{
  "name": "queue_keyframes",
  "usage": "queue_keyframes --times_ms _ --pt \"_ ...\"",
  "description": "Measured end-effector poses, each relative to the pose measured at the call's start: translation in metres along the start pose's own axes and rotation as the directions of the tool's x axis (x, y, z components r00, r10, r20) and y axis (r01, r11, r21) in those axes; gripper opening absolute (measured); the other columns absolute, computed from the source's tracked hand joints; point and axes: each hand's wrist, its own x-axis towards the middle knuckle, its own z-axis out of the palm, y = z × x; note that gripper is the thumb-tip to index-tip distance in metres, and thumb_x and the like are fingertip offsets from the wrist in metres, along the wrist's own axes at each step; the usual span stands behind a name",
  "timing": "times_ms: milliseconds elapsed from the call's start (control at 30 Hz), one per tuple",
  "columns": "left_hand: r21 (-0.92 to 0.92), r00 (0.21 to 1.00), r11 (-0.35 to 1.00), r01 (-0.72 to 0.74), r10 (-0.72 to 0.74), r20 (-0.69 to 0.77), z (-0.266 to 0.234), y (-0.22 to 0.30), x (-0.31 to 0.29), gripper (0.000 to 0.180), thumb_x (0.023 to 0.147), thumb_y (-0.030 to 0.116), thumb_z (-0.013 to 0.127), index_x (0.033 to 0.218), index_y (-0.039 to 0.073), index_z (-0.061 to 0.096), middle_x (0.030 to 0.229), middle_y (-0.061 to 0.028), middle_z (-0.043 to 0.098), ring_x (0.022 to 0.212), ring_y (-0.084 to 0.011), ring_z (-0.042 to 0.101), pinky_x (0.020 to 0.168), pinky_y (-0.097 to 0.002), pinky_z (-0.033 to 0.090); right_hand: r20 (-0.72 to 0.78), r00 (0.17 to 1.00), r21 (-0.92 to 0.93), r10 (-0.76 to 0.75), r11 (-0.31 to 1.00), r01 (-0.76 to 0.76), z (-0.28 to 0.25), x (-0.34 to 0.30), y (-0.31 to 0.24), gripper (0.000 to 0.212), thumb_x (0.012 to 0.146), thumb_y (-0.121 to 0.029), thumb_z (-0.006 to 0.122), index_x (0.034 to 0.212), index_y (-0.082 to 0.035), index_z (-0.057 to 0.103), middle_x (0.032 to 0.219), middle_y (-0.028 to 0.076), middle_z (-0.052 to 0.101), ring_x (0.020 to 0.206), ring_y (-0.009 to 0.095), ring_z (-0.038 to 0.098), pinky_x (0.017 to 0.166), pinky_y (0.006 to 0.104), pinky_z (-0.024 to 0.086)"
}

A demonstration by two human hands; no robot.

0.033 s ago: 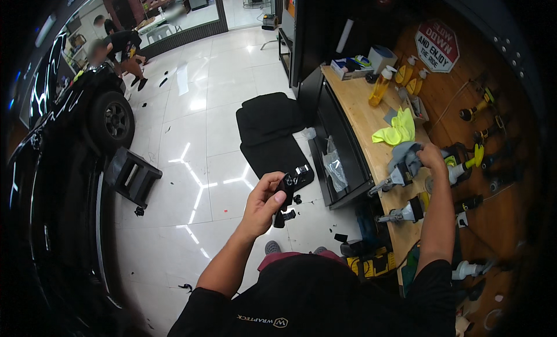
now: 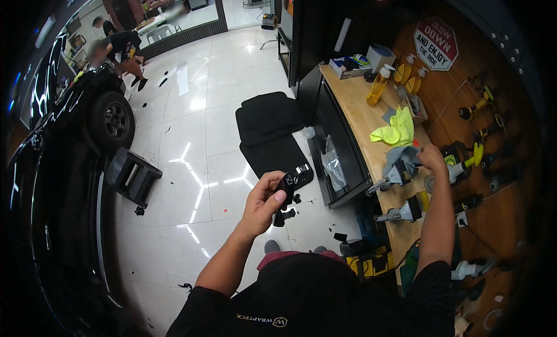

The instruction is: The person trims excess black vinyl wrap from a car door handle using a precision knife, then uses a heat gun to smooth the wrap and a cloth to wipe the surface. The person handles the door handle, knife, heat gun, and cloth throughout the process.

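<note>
My left hand (image 2: pixel 264 203) is closed around a small glossy black part (image 2: pixel 286 189), held out in front of me above the floor; its exact kind I cannot make out. Over the wooden workbench (image 2: pixel 354 96) on the right, my right hand (image 2: pixel 430 157) has its fingers closed on the edge of a grey cloth (image 2: pixel 400 160). A bright yellow-green cloth (image 2: pixel 396 128) lies crumpled just beyond it. Between the two cloths a small orange-red thing (image 2: pixel 416 143) shows beside my right fingers. Grey-and-black clamp-like tools (image 2: pixel 400 212) stand at the bench edge, nearer to me.
A black car (image 2: pixel 58 163) fills the left side, with a black step stool (image 2: pixel 133 177) beside it. Black mats (image 2: pixel 270 119) and small dark pieces lie on the tiled floor. Yellow pump bottles (image 2: pixel 380 86) stand on the bench. Two people are at the far left.
The grey cloth has shifted slightly on the bench under my right hand, and the orange-red thing beside it has come into sight. My left hand has stayed nearly still.
</note>
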Motion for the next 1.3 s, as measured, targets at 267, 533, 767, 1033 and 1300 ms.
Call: queue_keyframes --times_ms 267,533,767,1033,1300 --pt "0.045 0.993 0.999 0.005 0.0 -0.119 0.045 -0.009 -0.006 0.036 0.092 0.018 0.059 0.124 0.006 0.047 0.107 -0.0031 0.055 0.096 -0.0084 0.05 0.083 -0.0238 0.042 -0.094 0.493 0.557 -0.865 0.365 0.746 0.012 -0.133 -0.174 0.05 0.085 -0.023 0.067 0.127 0.0 0.052 0.12 0.02 0.059 0.11 0.03 0.058 0.094 0.0356 0.045" --pt "-0.026 0.97 0.995 -0.097 0.088 -0.227 0.029 -0.002 -0.056 0.036 0.099 0.036 0.045 0.117 0.005 0.05 0.096 0.0003 0.052 0.088 -0.0064 0.047 0.076 -0.0222 0.039 0.104 0.329 0.894 -0.939 0.233 0.383 0.11 -0.221 -0.254 0.024 0.082 -0.012 0.067 0.098 0.005 0.06 0.086 0.014 0.065 0.083 0.023 0.061 0.079 0.0328 0.046" --pt "0.21 0.769 0.977 0.024 0.116 -0.629 -0.04 0.023 -0.147 0.036 0.1 0.034 0.045 0.106 0.001 0.059 0.085 0.0015 0.053 0.081 -0.0069 0.048 0.073 -0.024 0.042 0.033 -0.043 0.653 -0.999 -0.011 0.758 0.161 -0.231 -0.342 0.018 0.085 -0.009 0.058 0.096 0.003 0.053 0.083 0.019 0.06 0.077 0.03 0.06 0.072 0.0366 0.047" --pt "0.134 0.645 0.991 0.026 0.086 -0.759 -0.075 0.033 -0.219 0.033 0.102 0.022 0.04 0.12 -0.001 0.056 0.102 -0.0039 0.06 0.092 -0.0106 0.055 0.084 -0.027 0.046 -0.004 -0.336 0.492 -0.942 -0.294 0.819 0.167 -0.264 -0.408 0.041 0.081 -0.025 0.068 0.109 0.003 0.055 0.084 0.018 0.06 0.081 0.037 0.059 0.069 0.0445 0.048" --pt "0.115 0.621 0.992 0.057 0.055 -0.782 -0.069 0.045 -0.172 0.035 0.101 0.014 0.035 0.128 -0.004 0.049 0.126 -0.0151 0.057 0.118 -0.0229 0.054 0.103 -0.0372 0.042 0.025 -0.228 0.425 -0.973 -0.195 0.884 0.15 -0.216 -0.408 0.041 0.083 -0.03 0.067 0.111 -0.001 0.057 0.088 0.016 0.061 0.085 0.034 0.06 0.072 0.045 0.049"
